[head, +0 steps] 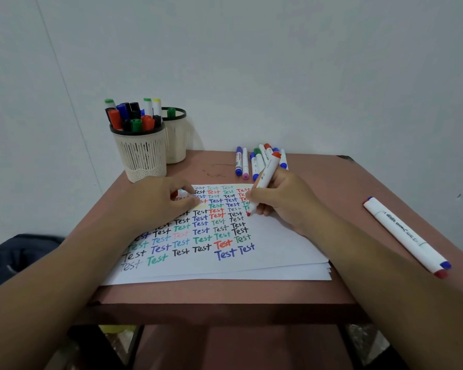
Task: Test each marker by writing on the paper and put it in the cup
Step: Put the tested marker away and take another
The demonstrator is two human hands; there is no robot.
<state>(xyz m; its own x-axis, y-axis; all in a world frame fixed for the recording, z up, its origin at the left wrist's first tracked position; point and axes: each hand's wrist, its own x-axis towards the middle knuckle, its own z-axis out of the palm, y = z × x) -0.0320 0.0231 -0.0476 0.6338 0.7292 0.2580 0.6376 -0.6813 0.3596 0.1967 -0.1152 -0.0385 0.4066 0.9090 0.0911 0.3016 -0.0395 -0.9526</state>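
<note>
Front cup [142, 158] full of markers | right hand [284, 201] grips red marker [265, 180] | left hand [161, 201] flat on paper [265, 236]

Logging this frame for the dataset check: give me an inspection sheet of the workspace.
Surface: small reddish-brown table, scuffed near the back.
Job's things: stack of paper covered in coloured "Test" words; red marker uncapped, tip on the paper; front cup packed with markers; back cup shows one green cap.
Clutter: pile of capped markers at the back edge; two markers lie side by side on the table at the right.
Hands: right hand grips the red marker; left hand rests on the paper, something red under its fingers.
Cables: nothing seen.
Surroundings: plain white wall; dark object beside the table at left.
</note>
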